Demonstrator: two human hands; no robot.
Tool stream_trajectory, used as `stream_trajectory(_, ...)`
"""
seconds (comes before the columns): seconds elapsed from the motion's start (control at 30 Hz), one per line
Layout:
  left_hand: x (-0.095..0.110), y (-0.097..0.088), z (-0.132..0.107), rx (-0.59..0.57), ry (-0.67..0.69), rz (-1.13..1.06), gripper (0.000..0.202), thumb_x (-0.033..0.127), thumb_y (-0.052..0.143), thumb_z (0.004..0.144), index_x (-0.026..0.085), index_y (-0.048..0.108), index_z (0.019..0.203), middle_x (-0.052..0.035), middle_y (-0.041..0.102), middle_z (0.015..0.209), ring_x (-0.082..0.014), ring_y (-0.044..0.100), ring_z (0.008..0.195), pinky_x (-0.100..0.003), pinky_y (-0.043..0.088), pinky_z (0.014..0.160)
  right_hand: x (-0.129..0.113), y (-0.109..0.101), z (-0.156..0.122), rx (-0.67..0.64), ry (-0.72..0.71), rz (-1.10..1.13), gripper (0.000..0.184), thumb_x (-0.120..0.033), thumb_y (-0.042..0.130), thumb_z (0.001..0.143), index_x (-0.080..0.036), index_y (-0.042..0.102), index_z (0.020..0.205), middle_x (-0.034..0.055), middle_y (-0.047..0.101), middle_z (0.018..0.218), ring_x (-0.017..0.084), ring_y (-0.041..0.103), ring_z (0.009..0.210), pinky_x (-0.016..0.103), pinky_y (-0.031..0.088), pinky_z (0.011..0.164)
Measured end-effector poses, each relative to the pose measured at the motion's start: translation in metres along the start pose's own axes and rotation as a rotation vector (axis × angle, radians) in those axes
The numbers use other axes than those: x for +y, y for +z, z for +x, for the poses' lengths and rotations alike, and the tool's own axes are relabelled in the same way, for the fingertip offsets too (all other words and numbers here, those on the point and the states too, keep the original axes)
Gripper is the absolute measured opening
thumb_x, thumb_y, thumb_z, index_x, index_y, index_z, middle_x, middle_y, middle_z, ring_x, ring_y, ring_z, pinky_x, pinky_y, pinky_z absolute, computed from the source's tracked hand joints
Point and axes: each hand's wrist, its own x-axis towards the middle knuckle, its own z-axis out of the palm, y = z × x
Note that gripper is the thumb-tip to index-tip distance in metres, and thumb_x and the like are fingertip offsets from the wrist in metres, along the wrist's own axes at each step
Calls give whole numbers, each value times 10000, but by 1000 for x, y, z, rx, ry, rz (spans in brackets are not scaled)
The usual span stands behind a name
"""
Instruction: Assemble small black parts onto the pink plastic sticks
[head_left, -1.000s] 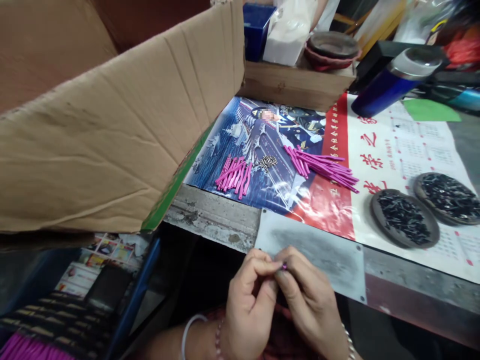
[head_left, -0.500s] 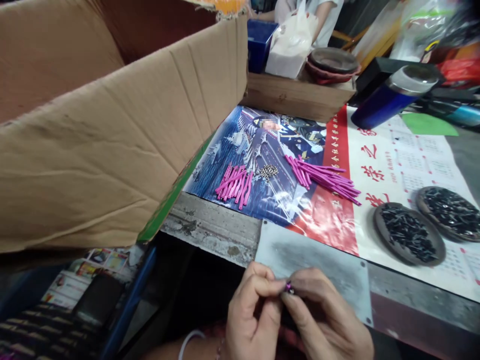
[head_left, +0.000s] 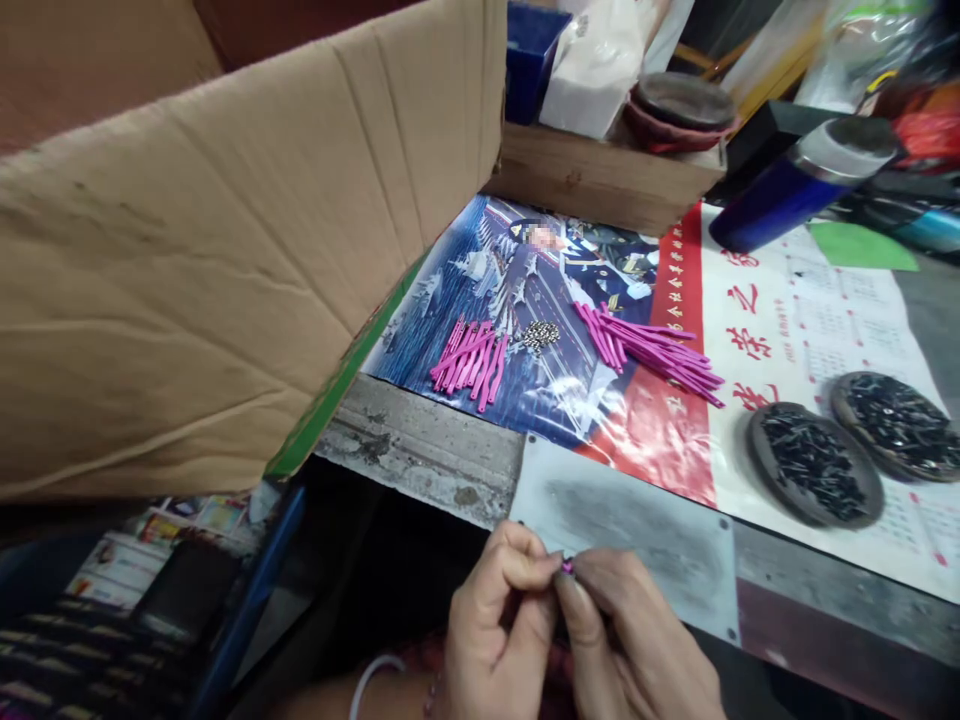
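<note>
My left hand and my right hand meet at the near edge of the table, thumbs and fingertips pinched together. Between them a small pink piece with a dark bit at its top shows; the fingers hide the rest. Beneath and beyond the hands lies a pale plate with a dark smudge. Farther back, on a printed calendar sheet, a left bundle of pink strips, a small heap of shiny metal bits and a right bundle of pink strips are spread out.
A big cardboard box fills the left side. Two round dishes of dark small parts, a nearer dish and a farther dish, stand at right. Behind are a blue flask and a wooden box bearing containers.
My hands have shifted slightly left, still pinching the pink piece, which looks turned a little. The view has tilted slightly; the things on the table lie as before.
</note>
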Motion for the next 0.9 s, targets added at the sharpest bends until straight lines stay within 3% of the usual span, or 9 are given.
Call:
stream_trajectory(0.17, 0, -2, -2, -13, -11, 7, 172, 156, 510, 994, 221, 522, 836, 22, 482, 838, -108, 514, 777, -185, 459, 738, 10, 5, 1, -16, -131, -37, 228, -49, 492, 966, -180, 574, 798, 6, 529, 647, 118, 499, 549, 253, 402, 515)
stream_trajectory(0.3, 4, -1, -3, -24, -45, -2, 155, 193, 517, 997, 216, 544, 846, 9, 500, 858, -121, 533, 791, -201, 463, 732, 20, 8, 3, 90, -215, -26, 142, -68, 546, 947, -174, 610, 879, 47, 613, 789, 159, 601, 716, 289, 509, 667)
stream_trajectory(0.4, 5, 1, -5, -40, -42, -2, 139, 201, 521, 998, 216, 565, 867, 5, 509, 865, -128, 543, 808, -212, 461, 745, 21, 8, 6, 155, -261, -69, 180, -91, 517, 966, -190, 581, 829, 22, 563, 708, 166, 568, 683, 312, 491, 663)
stream_trajectory(0.53, 1, -1, -8, -58, -68, -30, 123, 178, 526, 998, 225, 584, 901, 9, 506, 874, -121, 539, 798, -207, 462, 731, 18, 2, 11, -100, -112, 59, 363, -171, 374, 1048, -212, 478, 703, -26, 451, 583, 117, 457, 510, 263, 358, 495)
stream_trajectory(0.6, 0, -3, -9, -57, -74, -47, 120, 156, 530, 993, 234, 602, 936, 8, 513, 889, -121, 546, 807, -211, 468, 741, 17, 0, 11, -225, -14, 212, 383, -282, 370, 1069, -213, 447, 700, -32, 442, 607, 106, 454, 513, 241, 362, 482)
stream_trajectory(0.67, 1, -4, -10, -49, -54, -40, 139, 138, 526, 989, 238, 617, 957, 6, 523, 899, -126, 556, 828, -222, 474, 770, 17, -1, 10, -189, 5, 261, 319, -370, 474, 1036, -212, 472, 758, -17, 491, 690, 119, 510, 598, 233, 417, 531)
stream_trajectory(0.73, 2, -4, -11, -48, -36, -21, 141, 137, 528, 987, 238, 622, 953, 7, 526, 891, -130, 560, 837, -228, 475, 785, 18, -1, 9, -102, -38, 183, 244, -340, 542, 1007, -206, 506, 807, -4, 522, 739, 126, 524, 643, 238, 428, 567)
stream_trajectory(0.8, 4, -4, -11, -56, -44, -20, 126, 152, 536, 990, 240, 618, 956, 10, 522, 877, -126, 554, 818, -221, 474, 758, 18, -1, 8, -120, -51, 151, 335, -299, 457, 1047, -203, 480, 727, -24, 471, 659, 106, 464, 564, 236, 366, 524)
stream_trajectory(0.9, 5, -4, -12, -65, -62, -28, 105, 174, 548, 992, 242, 619, 955, 12, 516, 868, -111, 530, 760, -205, 456, 694, 14, -3, 9, -288, 113, 358, 567, -459, 190, 1089, -208, 357, 608, -41, 359, 542, 101, 357, 462, 244, 294, 446)
